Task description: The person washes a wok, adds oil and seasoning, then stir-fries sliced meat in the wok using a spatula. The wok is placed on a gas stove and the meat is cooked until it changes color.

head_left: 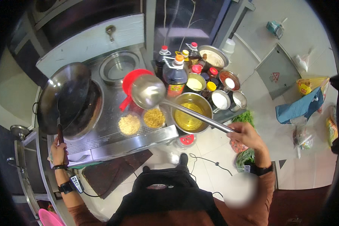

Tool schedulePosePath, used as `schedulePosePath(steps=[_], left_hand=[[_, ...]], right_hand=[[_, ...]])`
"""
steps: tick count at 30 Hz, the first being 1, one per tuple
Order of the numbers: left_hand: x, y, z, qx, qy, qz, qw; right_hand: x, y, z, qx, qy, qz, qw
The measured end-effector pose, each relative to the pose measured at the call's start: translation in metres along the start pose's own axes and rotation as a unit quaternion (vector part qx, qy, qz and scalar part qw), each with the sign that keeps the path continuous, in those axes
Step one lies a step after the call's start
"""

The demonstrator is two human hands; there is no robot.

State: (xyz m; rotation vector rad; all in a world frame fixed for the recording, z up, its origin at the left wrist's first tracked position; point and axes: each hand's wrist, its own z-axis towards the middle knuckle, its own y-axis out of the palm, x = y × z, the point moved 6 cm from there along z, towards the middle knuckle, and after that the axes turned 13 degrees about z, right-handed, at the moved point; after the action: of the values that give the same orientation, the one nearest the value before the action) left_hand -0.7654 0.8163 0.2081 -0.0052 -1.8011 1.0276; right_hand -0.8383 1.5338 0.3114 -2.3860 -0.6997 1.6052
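My left hand (58,152) is closed near the lower end of a brown wooden handle (60,134), whose dark metal part reaches into a large black wok (70,96). The wok is tilted over the burner opening at the left. My right hand (247,137) grips the end of a long steel ladle (148,91). The ladle's bowl hangs over the stove beside a red plastic strainer or scoop (127,82), partly hiding it. Its shaft crosses above a steel pot of yellow oil (189,115). Two bowls of chopped yellowish food, one pale (129,124) and one darker (154,118), stand at the stove's front.
Sauce bottles (175,75), jars and steel bowls of seasonings (221,100) crowd behind the oil pot. A round steel basin (120,67) sits at the stove's back. Leafy greens (244,117) and bagged items lie at the right. A cable (212,162) runs across the floor.
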Motion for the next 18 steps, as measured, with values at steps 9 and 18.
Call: schedulePosePath(steps=[9, 18], left_hand=[[0.042, 0.057, 0.057, 0.039, 0.062, 0.465, 0.882], [0.129, 0.129, -0.030, 0.193, 0.208, 0.510, 0.812]], right_hand=[[0.100, -0.151, 0.042, 0.047, -0.102, -0.349, 0.931], [0.171, -0.176, 0.165, -0.055, -0.142, -0.362, 0.920]])
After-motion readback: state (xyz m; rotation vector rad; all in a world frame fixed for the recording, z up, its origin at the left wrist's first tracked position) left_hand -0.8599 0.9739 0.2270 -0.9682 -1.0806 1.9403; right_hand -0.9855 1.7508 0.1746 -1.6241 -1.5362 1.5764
